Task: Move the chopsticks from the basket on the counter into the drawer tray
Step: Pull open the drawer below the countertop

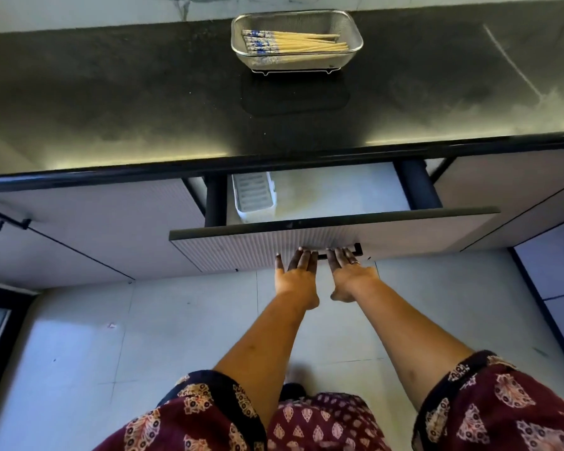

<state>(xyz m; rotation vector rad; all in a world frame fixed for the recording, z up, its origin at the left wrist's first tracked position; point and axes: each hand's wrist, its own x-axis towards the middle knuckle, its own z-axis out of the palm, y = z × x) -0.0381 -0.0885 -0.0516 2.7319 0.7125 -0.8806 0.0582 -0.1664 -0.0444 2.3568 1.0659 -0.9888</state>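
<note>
Several wooden chopsticks [302, 44] with blue-and-white patterned ends lie in a steel mesh basket [352, 34] at the back of the dark counter [144, 102]. Below the counter edge a drawer [339, 193] stands partly open. A white ribbed tray [252, 196] sits at its left side, partly hidden under the counter. My left hand [295, 271] and my right hand [349, 273] reach down side by side to the black drawer handle [322, 256], fingers hooked over the bar on the ribbed drawer front [241, 249].
Closed cabinet fronts flank the drawer, one with a black handle [0, 219] at far left. Pale tiled floor [144, 336] lies below. A marble wall runs behind the counter. My patterned maroon sleeves fill the bottom of the view.
</note>
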